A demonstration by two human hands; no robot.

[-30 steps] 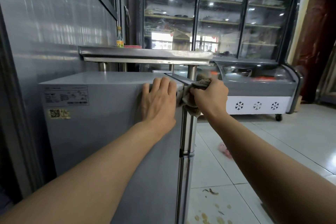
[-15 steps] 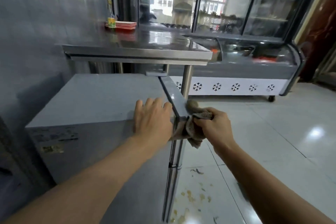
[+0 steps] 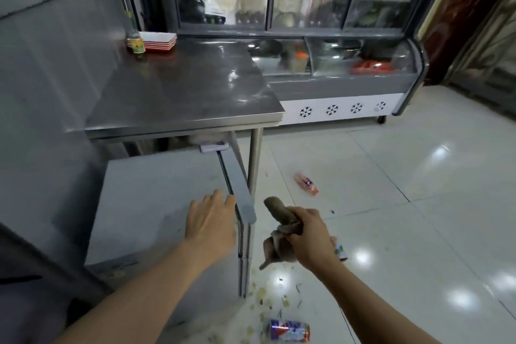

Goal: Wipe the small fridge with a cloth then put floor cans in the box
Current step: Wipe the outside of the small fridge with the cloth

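Beside the small fridge [image 3: 156, 198], I judge the wiping nearly done: its grey top shows only faint marks, and the cloth [image 3: 279, 234] is off it, bunched in the air at three o'clock of the fridge's front corner. The second part looks untouched. One can [image 3: 286, 331] lies on the floor at six o'clock of the cloth among scattered crumbs, another can [image 3: 306, 183] lies at twelve o'clock of it, and a third [image 3: 341, 251] peeks out from behind my right wrist. I see no box in view. My left hand [image 3: 210, 225] rests flat on the fridge top near its right edge, fingers straight and pointing away from me. My right hand [image 3: 311, 237] is clenched around the cloth, held clear of the fridge, arm reaching forward over the tiles.
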